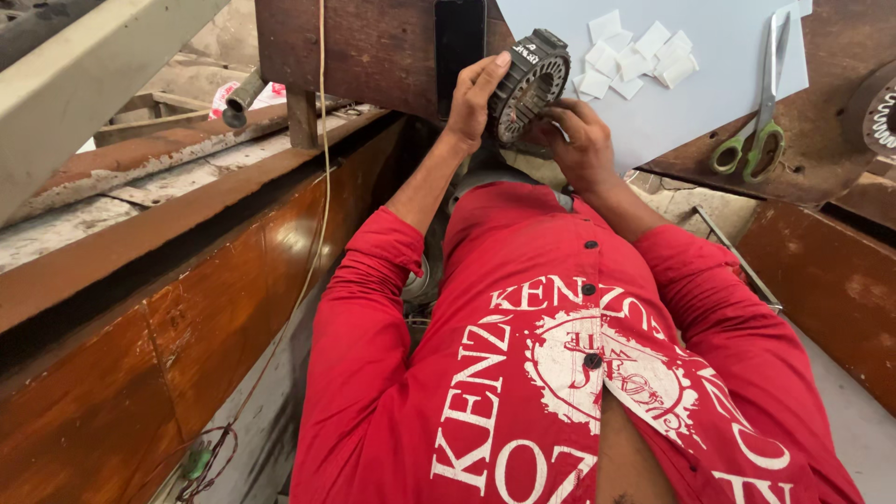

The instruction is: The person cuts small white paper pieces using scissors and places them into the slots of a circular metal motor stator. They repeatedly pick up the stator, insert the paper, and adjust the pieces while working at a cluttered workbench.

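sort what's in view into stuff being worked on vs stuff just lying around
In hand:
- stator core, held up on edge
- left hand, gripping its rim
- right hand, fingers at its lower side

Lying about:
- scissors
- white paper slips
- grey sheet
- second stator, far right

light: soft daylight, even | shadows: faint | focus: sharp; edges stretched

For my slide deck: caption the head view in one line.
Both hands, left hand and right hand, hold a slotted metal ring upright near paper slips and green-handled scissors.
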